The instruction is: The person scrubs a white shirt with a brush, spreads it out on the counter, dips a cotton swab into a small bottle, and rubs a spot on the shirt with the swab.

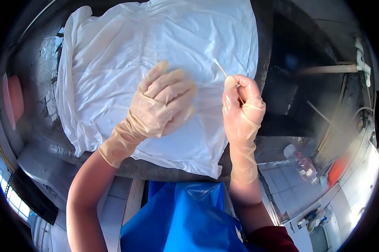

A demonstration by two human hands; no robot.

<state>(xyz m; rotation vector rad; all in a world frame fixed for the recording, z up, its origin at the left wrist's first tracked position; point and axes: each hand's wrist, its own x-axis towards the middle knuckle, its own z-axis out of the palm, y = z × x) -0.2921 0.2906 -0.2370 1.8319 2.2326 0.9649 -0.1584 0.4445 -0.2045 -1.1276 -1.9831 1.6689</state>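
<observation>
A wet white cloth (109, 92) lies wrinkled over a dark slab. My right hand (243, 107), in a wet translucent rubber glove, pinches a thin stick with a white tip, which looks like a cotton swab (221, 69). The tip points up and left above the cloth's right side. My left hand (162, 103), gloved the same way, hovers over the middle of the cloth. Its fingers are stretched out and a little apart, slightly blurred, and I see nothing in them.
The dark slab (48, 92) shows around the cloth. At the left is a pink basin (13, 101). A dark sink-like recess (298, 63) lies to the right, with a plastic bottle (301, 164) below it. A blue apron (185, 218) covers my front.
</observation>
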